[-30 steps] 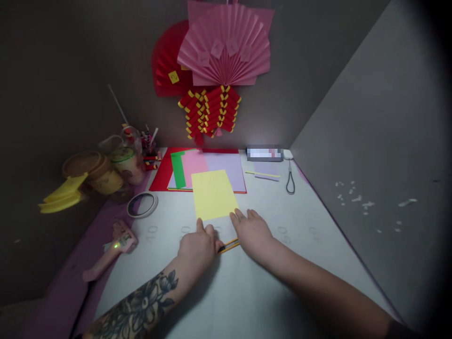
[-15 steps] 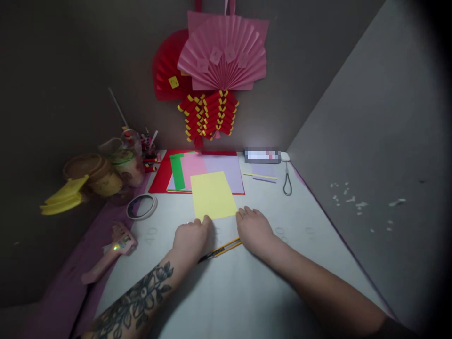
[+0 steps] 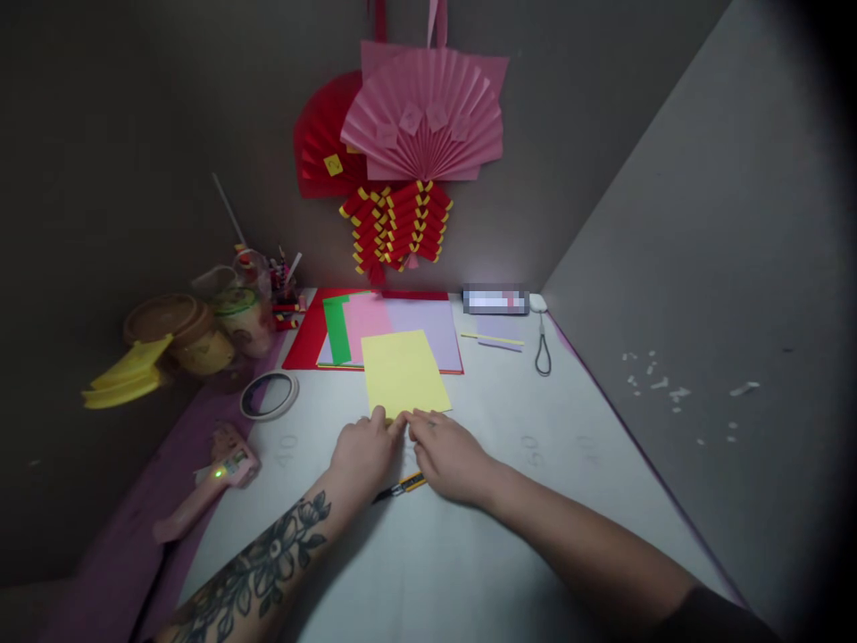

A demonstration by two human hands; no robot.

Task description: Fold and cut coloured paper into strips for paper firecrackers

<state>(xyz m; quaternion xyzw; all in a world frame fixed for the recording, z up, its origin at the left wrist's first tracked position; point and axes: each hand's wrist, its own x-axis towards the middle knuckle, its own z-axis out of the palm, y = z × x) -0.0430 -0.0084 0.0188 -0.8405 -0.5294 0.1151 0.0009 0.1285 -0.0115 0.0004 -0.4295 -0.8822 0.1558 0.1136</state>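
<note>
A yellow sheet of paper [image 3: 405, 371] lies on the white work surface, its far part over a stack of coloured sheets [image 3: 428, 330]. My left hand [image 3: 367, 446] has its fingers closed on the near edge of the yellow sheet, toward its left corner. Beside it, my right hand [image 3: 450, 454] touches the same near edge, its fingers pressed together and their tips meeting those of my left hand. Under and between the hands lies an orange and black cutter [image 3: 405, 487], partly hidden by my right hand.
At the left are a tape roll [image 3: 269, 395], a pink glue gun [image 3: 211, 487] with a green light, and jars [image 3: 178, 335] with yellow paper. Thin paper strips [image 3: 495, 341] and a looped cord [image 3: 543, 353] lie back right. Paper fans [image 3: 425, 116] hang on the wall.
My right hand has moved left along the sheet's near edge, from its right corner to beside my left hand. It now covers more of the cutter.
</note>
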